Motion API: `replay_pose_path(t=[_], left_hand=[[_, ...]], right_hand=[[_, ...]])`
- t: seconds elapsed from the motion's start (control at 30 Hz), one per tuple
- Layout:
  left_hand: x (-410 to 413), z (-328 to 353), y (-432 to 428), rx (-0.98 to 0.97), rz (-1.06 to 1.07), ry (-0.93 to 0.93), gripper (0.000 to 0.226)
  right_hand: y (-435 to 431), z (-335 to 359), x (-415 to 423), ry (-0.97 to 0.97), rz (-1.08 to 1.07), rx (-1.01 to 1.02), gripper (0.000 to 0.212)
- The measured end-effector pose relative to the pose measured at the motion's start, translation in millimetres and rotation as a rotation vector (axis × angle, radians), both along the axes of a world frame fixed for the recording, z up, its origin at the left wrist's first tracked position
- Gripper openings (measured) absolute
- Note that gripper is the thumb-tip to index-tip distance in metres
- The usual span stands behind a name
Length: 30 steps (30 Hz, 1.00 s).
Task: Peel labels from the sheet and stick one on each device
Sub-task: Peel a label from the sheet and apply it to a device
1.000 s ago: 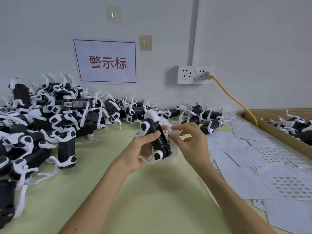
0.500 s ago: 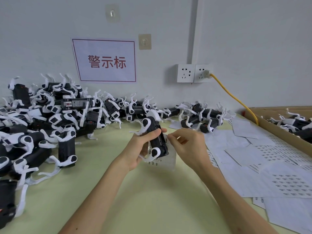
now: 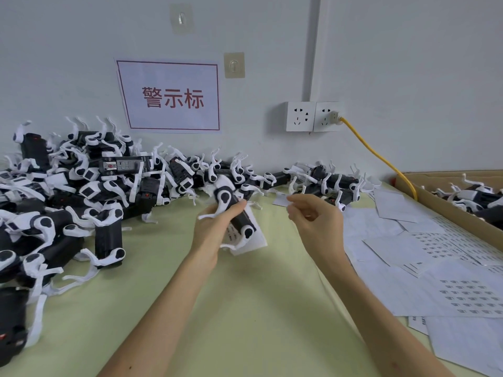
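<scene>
My left hand (image 3: 208, 235) grips a black device with white clips (image 3: 241, 220) above the green table (image 3: 245, 308), tilted. It holds a small label sheet (image 3: 257, 240) under the device. My right hand (image 3: 318, 221) is a little to the right of the device, apart from it. Its thumb and forefinger are pinched together on what looks like a tiny peeled label (image 3: 290, 203), too small to see clearly. A big pile of the same devices (image 3: 81, 191) fills the left side.
More devices (image 3: 329, 182) lie along the wall at the back. A cardboard box (image 3: 441, 206) with devices stands at the right. Loose label sheets (image 3: 441, 248) cover the table's right part. A yellow cable (image 3: 381, 159) runs from the wall sockets (image 3: 313, 117).
My right hand has pulled away to the right from the sheet with its fingers pinched. My left hand has tilted the device and sheet slightly.
</scene>
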<state>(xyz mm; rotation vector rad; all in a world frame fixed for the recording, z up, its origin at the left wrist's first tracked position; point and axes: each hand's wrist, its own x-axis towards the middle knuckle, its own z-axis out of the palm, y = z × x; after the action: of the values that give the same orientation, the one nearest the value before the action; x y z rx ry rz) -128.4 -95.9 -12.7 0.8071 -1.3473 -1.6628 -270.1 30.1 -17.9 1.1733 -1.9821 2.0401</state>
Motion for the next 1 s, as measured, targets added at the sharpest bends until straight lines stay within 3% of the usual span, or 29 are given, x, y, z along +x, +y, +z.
replay_pose_path(t=[0.17,0.4,0.53,0.7,1.0], left_hand=[[7.3,1.2,-13.5,-0.102,0.187,0.114,0.011],[1.2,4.5,5.6,0.015,-0.451,0.15,0.03],[-1.2,2.4,12.0,0.018,-0.509,0.134,0.042],[-1.3,1.4,14.0,-0.025,-0.51,0.118,0.032],[2.4,4.4,17.3,-0.089,-0.614,0.139,0.034]], right_hand=[[0.8,-0.1,3.4,0.004,0.064,0.058,0.045],[1.8,1.2,5.3,0.049,0.105,0.069,0.053],[1.6,-0.6,7.0,0.068,0.097,0.095,0.052],[1.0,-1.8,7.2,0.066,0.099,0.109,0.052],[0.3,-3.1,6.4,0.076,0.103,0.128,0.049]])
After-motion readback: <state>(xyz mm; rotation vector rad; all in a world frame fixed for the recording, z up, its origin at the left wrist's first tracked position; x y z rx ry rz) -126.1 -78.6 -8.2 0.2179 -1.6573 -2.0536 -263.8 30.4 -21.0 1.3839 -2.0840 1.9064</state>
